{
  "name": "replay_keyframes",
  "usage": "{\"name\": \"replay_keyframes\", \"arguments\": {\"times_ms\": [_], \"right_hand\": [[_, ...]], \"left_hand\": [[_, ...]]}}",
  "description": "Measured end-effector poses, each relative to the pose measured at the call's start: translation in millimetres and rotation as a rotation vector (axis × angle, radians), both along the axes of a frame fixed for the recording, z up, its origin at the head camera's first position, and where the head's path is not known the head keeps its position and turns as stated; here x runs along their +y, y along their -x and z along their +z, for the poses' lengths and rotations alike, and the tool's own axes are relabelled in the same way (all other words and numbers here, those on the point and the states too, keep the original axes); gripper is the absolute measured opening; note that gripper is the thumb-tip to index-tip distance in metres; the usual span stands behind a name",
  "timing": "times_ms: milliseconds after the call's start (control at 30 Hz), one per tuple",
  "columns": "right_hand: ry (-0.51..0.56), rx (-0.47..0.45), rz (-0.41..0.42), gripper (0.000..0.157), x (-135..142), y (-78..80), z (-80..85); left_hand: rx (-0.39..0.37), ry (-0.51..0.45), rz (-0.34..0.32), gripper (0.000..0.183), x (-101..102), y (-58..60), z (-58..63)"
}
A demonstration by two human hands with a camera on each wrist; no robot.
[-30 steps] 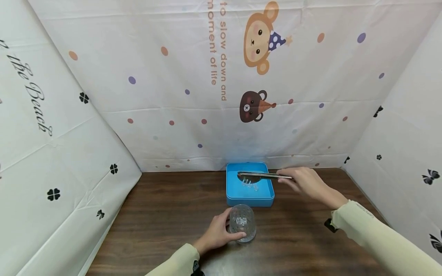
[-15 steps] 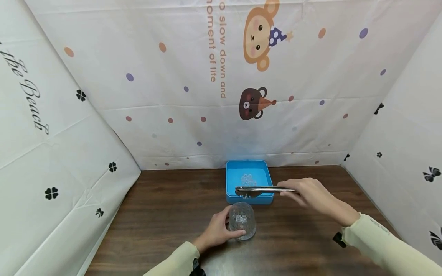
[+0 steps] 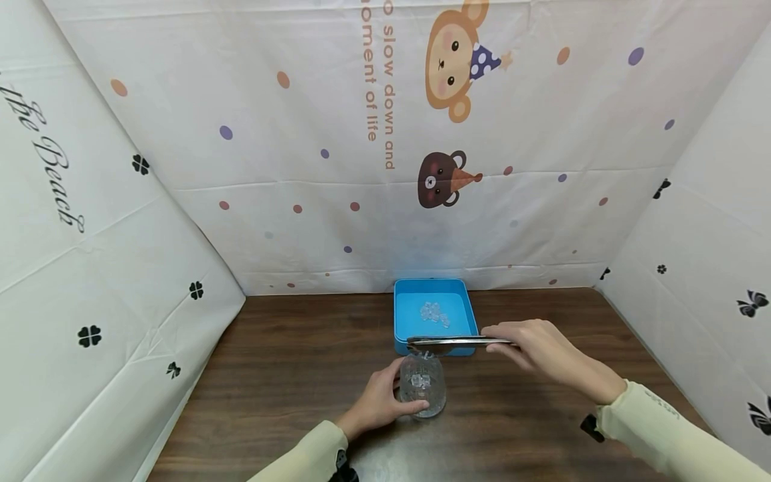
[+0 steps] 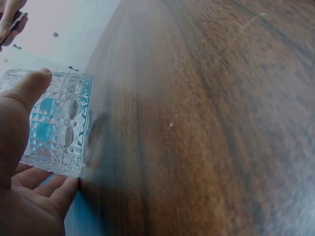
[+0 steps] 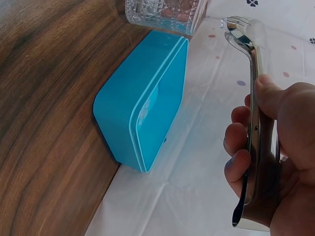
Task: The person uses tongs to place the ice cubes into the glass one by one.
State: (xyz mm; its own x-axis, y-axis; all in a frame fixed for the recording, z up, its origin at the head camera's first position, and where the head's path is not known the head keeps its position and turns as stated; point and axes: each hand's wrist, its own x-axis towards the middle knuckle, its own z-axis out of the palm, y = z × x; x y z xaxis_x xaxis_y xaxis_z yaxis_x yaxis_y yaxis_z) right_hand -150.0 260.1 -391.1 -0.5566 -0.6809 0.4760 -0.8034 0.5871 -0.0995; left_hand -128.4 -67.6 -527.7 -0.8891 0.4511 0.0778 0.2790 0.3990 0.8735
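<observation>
My left hand [image 3: 378, 404] curls around a clear, cut-pattern glass [image 3: 429, 391], thumb on the near side and fingers behind. The glass stands on the wooden table with a few clear ice-like cubes [image 3: 420, 381] inside. In my right hand [image 3: 539, 345] is a pair of metal serving tongs [image 3: 452, 342], gripped along the handle with the thumb on top. Their head hangs right over the glass's mouth. A small clear piece [image 5: 224, 23] shows at the tongs' tip in the right wrist view. The left wrist view shows the thumb [image 4: 32, 87] against the faceted glass wall.
Just behind the glass, a blue square box [image 3: 405, 294] without a lid holds several clear pieces [image 3: 432, 312]. The brown wooden table [image 3: 289, 381] ends at a white printed cloth [image 3: 337, 227] at the back and sides.
My right hand has brought the tongs from over the blue box toward me, to above the glass. The left hand and the glass have stayed in place.
</observation>
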Motion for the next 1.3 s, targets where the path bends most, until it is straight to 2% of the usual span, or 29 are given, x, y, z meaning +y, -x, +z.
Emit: {"name": "replay_keyframes", "arguments": {"times_ms": [200,733,1300], "right_hand": [[0.000,-0.003,-0.004,0.024,0.3,-0.9,-1.9],[-0.033,-0.053,-0.088,0.037,1.2,-2.6,-3.6],[-0.038,-0.118,-0.102,0.035,3.4,0.1,-8.9]], "left_hand": [[-0.005,0.006,0.005,0.088,0.1,-0.2,0.4],[0.034,-0.023,-0.002,0.084,1.6,0.5,-1.4],[0.026,-0.024,-0.009,0.084,1.9,-2.3,1.8]]}}
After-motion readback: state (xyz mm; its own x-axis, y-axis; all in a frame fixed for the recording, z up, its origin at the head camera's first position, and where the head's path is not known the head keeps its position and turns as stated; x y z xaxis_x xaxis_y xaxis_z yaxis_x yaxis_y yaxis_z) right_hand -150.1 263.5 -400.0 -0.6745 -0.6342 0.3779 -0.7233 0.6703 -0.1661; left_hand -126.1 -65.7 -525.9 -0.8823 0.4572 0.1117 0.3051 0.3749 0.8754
